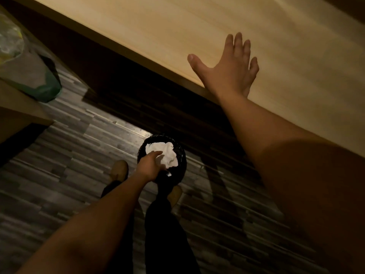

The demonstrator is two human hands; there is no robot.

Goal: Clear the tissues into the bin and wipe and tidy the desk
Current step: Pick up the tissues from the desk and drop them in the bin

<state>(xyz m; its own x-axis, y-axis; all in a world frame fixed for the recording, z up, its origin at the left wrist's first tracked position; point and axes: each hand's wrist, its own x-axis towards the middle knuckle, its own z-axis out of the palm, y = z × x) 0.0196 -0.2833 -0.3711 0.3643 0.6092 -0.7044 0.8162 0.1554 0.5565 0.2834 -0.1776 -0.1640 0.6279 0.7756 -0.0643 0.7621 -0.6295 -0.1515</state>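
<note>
A round black bin (pixel 178 144) stands on the floor below the desk's front edge. Crumpled white tissues (pixel 167 154) fill its mouth. My left hand (pixel 150 165) reaches down over the bin, and its fingers are closed on the tissues. My right hand (pixel 231 70) lies flat on the pale wooden desk (pixel 177 26) near its front edge, fingers spread, with nothing in it. The part of the desk top in view is bare.
A low wooden shelf (pixel 21 109) at the left carries a clear plastic bag and a green bag (pixel 45 86). The floor (pixel 69 155) is dark grey wood plank. My legs in dark trousers and tan shoes (pixel 119 170) stand just behind the bin.
</note>
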